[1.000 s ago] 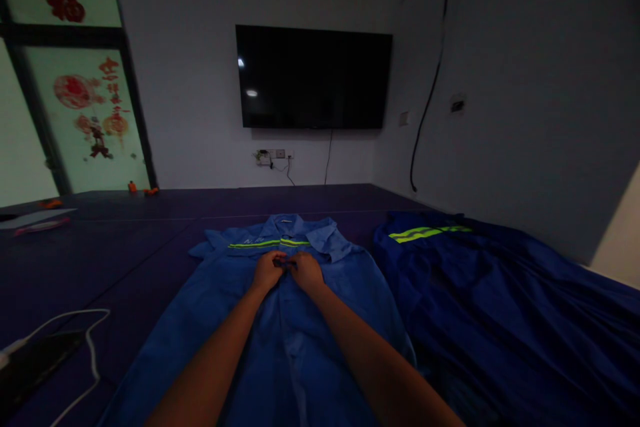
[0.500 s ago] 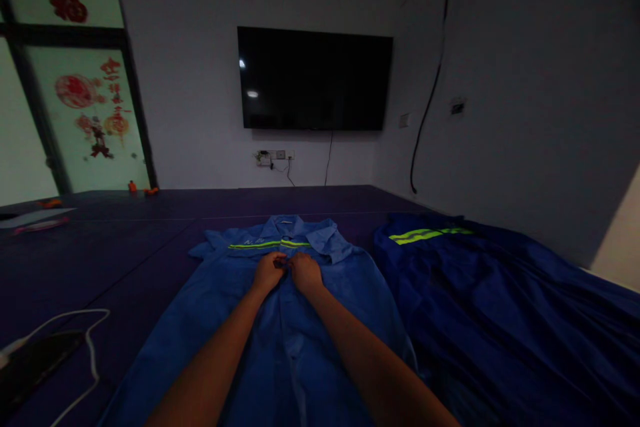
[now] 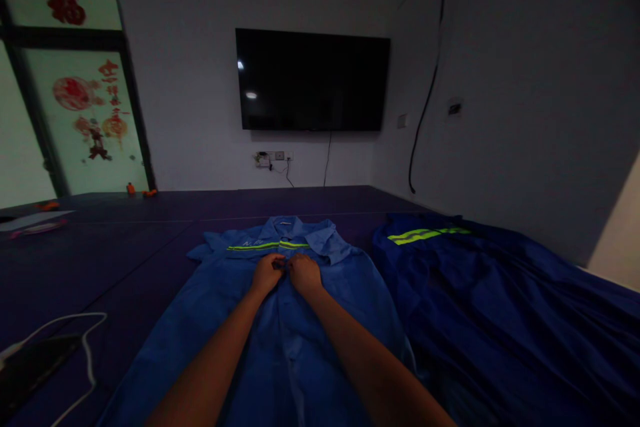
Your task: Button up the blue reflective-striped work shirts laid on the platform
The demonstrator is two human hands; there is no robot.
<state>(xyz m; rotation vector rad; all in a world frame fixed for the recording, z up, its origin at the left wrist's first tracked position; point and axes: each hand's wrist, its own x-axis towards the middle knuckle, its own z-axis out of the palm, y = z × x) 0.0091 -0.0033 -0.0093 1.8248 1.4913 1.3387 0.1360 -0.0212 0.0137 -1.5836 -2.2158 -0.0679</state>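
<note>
While your arms stretch out over the blue work shirt [image 3: 300, 320], the dark mat [image 3: 100, 260] lies open to its left as far as a white cable [image 3: 75, 340], and a darker blue garment [image 3: 500, 320] crowds its right edge. Your left hand [image 3: 267, 273] and right hand [image 3: 304, 274] meet at the shirt's front placket just below the collar, fingers pinched on the fabric.

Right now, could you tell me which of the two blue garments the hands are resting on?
The lighter blue work shirt in the middle, under the left hand and right hand near its collar. The darker blue garment lies untouched to its right.
</note>
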